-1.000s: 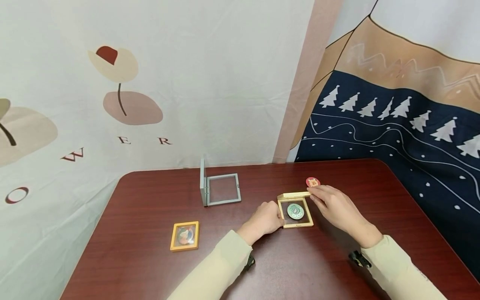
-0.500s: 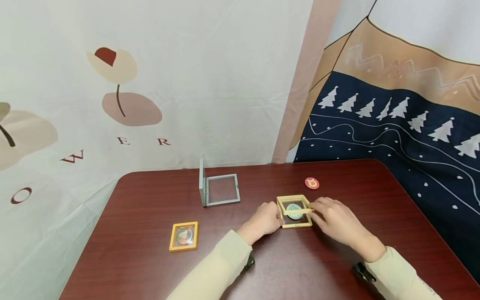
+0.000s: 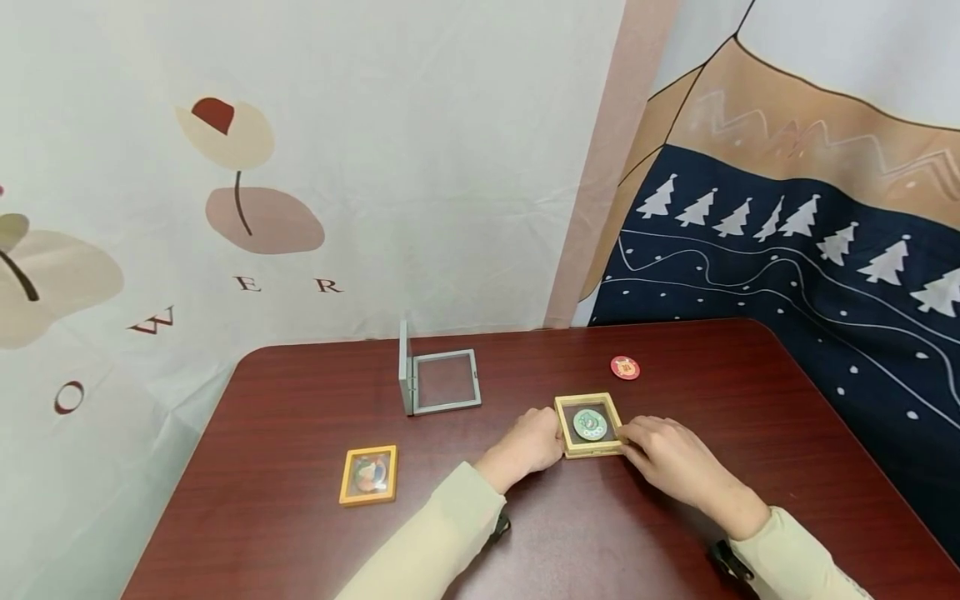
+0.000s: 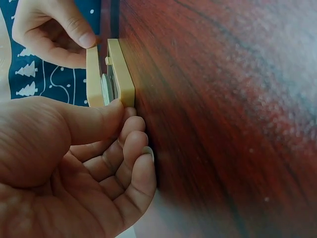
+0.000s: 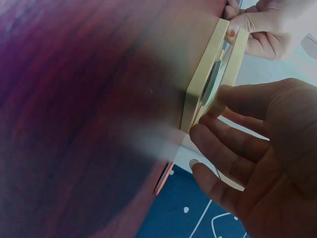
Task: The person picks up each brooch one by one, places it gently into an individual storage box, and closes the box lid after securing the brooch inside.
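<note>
Left hand point(image 3: 528, 439) pinches base of pale yellow frame point(image 3: 588, 449) at its left side; right hand point(image 3: 667, 457) pinches the lid at its right edge. Lid low, narrow gap to base in both wrist views. Round green badge point(image 3: 590, 425) inside. Frame on desk point(image 3: 540, 533), right of centre. Red badge point(image 3: 625, 367) lies behind it. Grey frame point(image 3: 406, 379) to the left, lid upright; orange-yellow frame point(image 3: 368, 500) farther left, closed, badge inside.
</note>
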Demonstrator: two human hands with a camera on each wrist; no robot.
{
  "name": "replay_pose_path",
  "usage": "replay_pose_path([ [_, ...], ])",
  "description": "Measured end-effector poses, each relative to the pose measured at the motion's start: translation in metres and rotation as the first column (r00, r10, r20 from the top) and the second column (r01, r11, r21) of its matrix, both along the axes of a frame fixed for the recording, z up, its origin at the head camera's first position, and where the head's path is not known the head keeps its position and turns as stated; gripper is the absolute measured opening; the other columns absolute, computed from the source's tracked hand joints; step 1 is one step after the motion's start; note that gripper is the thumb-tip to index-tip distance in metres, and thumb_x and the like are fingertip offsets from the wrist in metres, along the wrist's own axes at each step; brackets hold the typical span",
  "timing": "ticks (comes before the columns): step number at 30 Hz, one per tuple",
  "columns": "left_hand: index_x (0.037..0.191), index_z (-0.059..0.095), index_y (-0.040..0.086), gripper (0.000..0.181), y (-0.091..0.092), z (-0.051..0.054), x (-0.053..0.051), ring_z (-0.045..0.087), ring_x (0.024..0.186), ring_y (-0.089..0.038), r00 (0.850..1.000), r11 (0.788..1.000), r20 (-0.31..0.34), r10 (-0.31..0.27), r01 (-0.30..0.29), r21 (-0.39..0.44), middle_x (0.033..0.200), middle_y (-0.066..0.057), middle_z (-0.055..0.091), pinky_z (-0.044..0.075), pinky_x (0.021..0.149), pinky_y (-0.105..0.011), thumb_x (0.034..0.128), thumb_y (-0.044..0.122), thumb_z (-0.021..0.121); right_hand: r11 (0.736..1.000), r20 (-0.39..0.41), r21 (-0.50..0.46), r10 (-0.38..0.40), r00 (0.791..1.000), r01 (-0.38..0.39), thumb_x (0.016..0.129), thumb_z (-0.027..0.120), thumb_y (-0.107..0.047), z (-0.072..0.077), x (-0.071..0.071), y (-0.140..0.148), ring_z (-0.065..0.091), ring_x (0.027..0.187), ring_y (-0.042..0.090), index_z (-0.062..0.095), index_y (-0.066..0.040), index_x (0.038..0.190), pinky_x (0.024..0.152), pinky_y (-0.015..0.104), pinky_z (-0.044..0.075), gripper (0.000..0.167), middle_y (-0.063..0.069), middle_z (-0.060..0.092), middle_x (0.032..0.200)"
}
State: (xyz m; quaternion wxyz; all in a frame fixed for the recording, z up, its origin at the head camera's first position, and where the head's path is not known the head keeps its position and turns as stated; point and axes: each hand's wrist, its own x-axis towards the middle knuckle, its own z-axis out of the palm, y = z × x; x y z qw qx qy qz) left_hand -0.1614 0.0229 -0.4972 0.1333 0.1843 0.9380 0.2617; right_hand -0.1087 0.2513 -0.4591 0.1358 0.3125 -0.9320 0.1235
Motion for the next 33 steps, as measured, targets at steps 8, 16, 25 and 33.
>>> replay_pose_path([
  [8, 0.048, 0.04, 0.02, 0.049, 0.001, -0.028, -0.012, 0.033, 0.042, -0.01, 1.0, 1.0, 0.001, -0.008, 0.008, -0.014, 0.044, 0.011, 0.025, 0.033, 0.043, -0.028, 0.0894, 0.009, 0.065, 1.0, 0.004, 0.005, 0.002, 1.0, -0.002, 0.081, 0.088, -0.006, -0.002, 0.0, 0.001, 0.066, 0.078, 0.012, 0.077, -0.011, 0.097, 0.074, 0.04, 0.057, 0.019, -0.005, 0.071, 0.088],
  [16, 0.055, 0.044, 0.019, 0.045, -0.003, 0.0, 0.002, 0.037, 0.047, -0.01, 0.998, 0.999, 0.055, -0.031, 0.03, 0.016, 0.051, 0.007, 0.035, 0.037, 0.048, -0.029, 0.0964, 0.012, 0.059, 1.0, 0.008, -0.009, 0.015, 1.0, -0.015, 0.081, 0.089, -0.004, -0.002, 0.0, 0.002, 0.066, 0.077, 0.011, 0.077, -0.015, 0.092, 0.072, 0.038, 0.057, 0.019, -0.007, 0.071, 0.086],
  [25, 0.051, 0.046, 0.019, 0.056, -0.008, 0.04, 0.021, 0.038, 0.049, -0.01, 0.998, 0.998, 0.05, -0.047, 0.045, 0.054, 0.047, 0.009, 0.034, 0.033, 0.049, -0.024, 0.1012, 0.025, 0.069, 1.0, 0.064, -0.031, 0.006, 0.998, -0.005, 0.081, 0.087, -0.002, 0.001, -0.001, 0.003, 0.063, 0.072, 0.008, 0.075, -0.017, 0.085, 0.068, 0.035, 0.056, 0.02, -0.011, 0.069, 0.08],
  [33, 0.05, 0.052, 0.017, 0.054, -0.007, 0.045, 0.023, 0.041, 0.051, -0.01, 0.997, 0.998, 0.057, -0.043, 0.04, 0.046, 0.047, 0.009, 0.037, 0.035, 0.051, -0.024, 0.1012, 0.023, 0.071, 1.0, 0.105, -0.022, 0.017, 0.994, -0.015, 0.081, 0.087, 0.001, 0.002, -0.001, 0.002, 0.064, 0.074, 0.008, 0.076, -0.017, 0.084, 0.069, 0.035, 0.057, 0.021, -0.011, 0.069, 0.08],
])
